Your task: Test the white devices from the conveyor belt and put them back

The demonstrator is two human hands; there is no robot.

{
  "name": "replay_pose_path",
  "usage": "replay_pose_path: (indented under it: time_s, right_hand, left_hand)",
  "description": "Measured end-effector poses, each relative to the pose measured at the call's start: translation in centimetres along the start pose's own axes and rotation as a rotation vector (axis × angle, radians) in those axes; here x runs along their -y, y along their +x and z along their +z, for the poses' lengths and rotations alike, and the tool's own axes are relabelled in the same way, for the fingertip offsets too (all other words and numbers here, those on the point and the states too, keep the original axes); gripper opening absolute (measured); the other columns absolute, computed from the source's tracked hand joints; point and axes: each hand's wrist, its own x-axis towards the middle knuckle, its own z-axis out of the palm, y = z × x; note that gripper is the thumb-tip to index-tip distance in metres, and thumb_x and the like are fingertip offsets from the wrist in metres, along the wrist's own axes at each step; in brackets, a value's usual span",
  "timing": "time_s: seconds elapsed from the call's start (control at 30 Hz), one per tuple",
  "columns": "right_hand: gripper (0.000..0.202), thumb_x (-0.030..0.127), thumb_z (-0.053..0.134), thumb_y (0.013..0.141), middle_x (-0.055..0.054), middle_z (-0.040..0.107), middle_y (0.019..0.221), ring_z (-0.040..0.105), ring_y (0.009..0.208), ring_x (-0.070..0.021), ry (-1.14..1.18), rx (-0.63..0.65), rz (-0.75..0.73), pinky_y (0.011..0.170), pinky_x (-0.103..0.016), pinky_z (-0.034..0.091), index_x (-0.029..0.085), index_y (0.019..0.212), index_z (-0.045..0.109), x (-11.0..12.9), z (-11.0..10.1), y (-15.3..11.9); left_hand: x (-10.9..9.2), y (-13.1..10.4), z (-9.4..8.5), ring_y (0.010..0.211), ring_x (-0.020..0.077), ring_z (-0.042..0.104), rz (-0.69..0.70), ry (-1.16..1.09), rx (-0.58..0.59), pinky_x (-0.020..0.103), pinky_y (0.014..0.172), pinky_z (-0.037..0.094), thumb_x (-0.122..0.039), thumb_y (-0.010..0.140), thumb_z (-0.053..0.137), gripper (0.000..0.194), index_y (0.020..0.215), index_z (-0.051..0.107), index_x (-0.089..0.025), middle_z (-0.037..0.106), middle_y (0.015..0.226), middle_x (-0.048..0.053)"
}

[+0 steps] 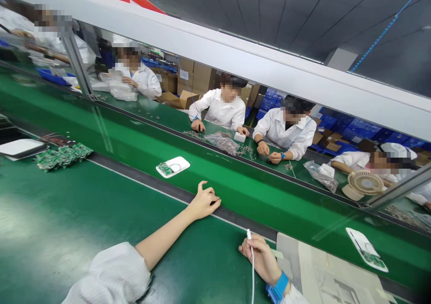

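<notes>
My left hand [204, 201] is stretched out over the near edge of the green belt [256, 205], its fingers curved and apart with nothing between them. Just beyond it on the belt lies a white plate with a green circuit board [173, 166]. My right hand [261, 255], with a blue wrist strap [278, 288], is closed on a white cable [252, 272]; the cable's white plug points up and its cord hangs down. A second white plate with a board [367, 249] lies on the belt at the right.
Green circuit boards [63, 156] are piled at the left beside a white panel [20, 147]. Taped beige sheets [323, 272] cover the near right table. Across the belt, behind a frame, several people in white sit among small parts, bags and a fan [367, 182].
</notes>
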Motion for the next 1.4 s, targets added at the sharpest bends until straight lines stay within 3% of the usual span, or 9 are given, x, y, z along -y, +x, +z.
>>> replay_pose_path:
  time_s: [0.13,0.23,0.3,0.43,0.53,0.8,1.07,1.23,1.4]
  right_hand:
    - [0.027,0.014,0.053,0.075,0.000,0.050,0.047,0.041,0.051,-0.0119,0.004,0.000,-0.002,0.078,-0.036,0.038,0.014,0.049,0.059,-0.1,-0.1,0.0]
    - [0.026,0.015,0.053,0.075,0.000,0.050,0.046,0.041,0.050,-0.0117,0.006,0.008,0.002,0.078,-0.036,0.038,0.014,0.050,0.060,-0.1,-0.1,0.1]
    - [0.025,0.015,0.054,0.075,0.000,0.049,0.046,0.040,0.049,-0.0113,0.009,0.010,0.004,0.078,-0.036,0.038,0.014,0.051,0.060,-0.2,-0.2,0.1]
    - [0.024,0.015,0.056,0.074,0.001,0.049,0.044,0.039,0.048,-0.0111,0.023,0.000,0.007,0.077,-0.036,0.038,0.015,0.050,0.060,-0.3,-0.2,0.1]
    - [0.025,0.016,0.057,0.073,0.000,0.049,0.044,0.039,0.048,-0.0111,0.026,-0.013,0.007,0.076,-0.035,0.037,0.015,0.048,0.059,-0.2,0.0,0.1]
    - [0.028,0.016,0.055,0.074,0.000,0.048,0.045,0.040,0.049,-0.0115,-0.012,-0.016,-0.001,0.075,-0.035,0.038,0.014,0.046,0.059,0.3,0.5,0.0]
    - [0.027,0.014,0.053,0.076,0.000,0.048,0.045,0.040,0.050,-0.0114,-0.005,0.010,0.006,0.077,-0.036,0.038,0.014,0.049,0.059,0.2,0.1,0.1]
    - [0.025,0.016,0.056,0.074,0.001,0.048,0.045,0.040,0.049,-0.0112,-0.006,-0.002,0.004,0.076,-0.035,0.038,0.014,0.049,0.059,0.4,0.3,0.1]
    - [0.023,0.018,0.058,0.073,0.001,0.048,0.045,0.040,0.049,-0.0112,-0.010,-0.010,0.018,0.076,-0.035,0.038,0.015,0.050,0.059,0.3,0.4,0.0]
  left_hand:
    - [1.5,0.4,-0.5,0.096,0.0226,0.053,-0.094,0.123,-0.067,0.051,0.099,0.014,-0.023,0.086,0.038,0.029,0.081,0.067,-0.020,0.068,0.088,0.005]
    - [4.3,0.5,-1.7,0.120,0.0302,0.036,-0.217,0.303,-0.155,0.053,0.098,0.015,-0.024,0.083,0.040,0.032,0.107,0.059,-0.015,0.054,0.122,0.014]
    - [6.5,0.3,-2.8,0.126,0.0335,0.027,-0.325,0.423,-0.165,0.055,0.098,0.013,-0.027,0.082,0.041,0.038,0.114,0.054,-0.011,0.047,0.128,0.017]
    - [10.2,-0.8,-4.3,0.129,0.0404,0.014,-0.495,0.533,-0.038,0.059,0.096,0.013,-0.038,0.080,0.044,0.045,0.114,0.054,-0.010,0.040,0.133,0.018]
    - [11.6,-1.4,-4.5,0.126,0.0412,0.022,-0.535,0.465,0.102,0.064,0.092,0.014,-0.041,0.082,0.042,0.046,0.119,0.050,-0.015,0.041,0.133,0.015]
    - [11.3,-0.2,-4.3,0.109,0.0380,0.045,-0.445,0.420,0.154,0.063,0.090,0.019,-0.031,0.084,0.045,0.028,0.106,0.057,-0.017,0.057,0.116,0.014]
    - [9.6,0.6,-4.7,0.085,0.0289,0.060,-0.413,0.402,0.084,0.042,0.082,0.040,-0.028,0.090,0.033,0.031,0.109,0.046,-0.007,0.062,0.090,0.019]
    - [10.1,0.6,-5.0,0.073,0.0276,0.063,-0.459,0.322,0.044,0.029,0.061,0.045,-0.038,0.090,0.033,0.039,0.116,0.038,-0.010,0.063,0.082,0.015]
    - [10.8,0.5,-5.2,0.077,0.0274,0.063,-0.492,0.135,0.024,0.030,0.068,0.044,-0.026,0.084,0.045,0.035,0.117,0.044,-0.014,0.066,0.087,0.013]
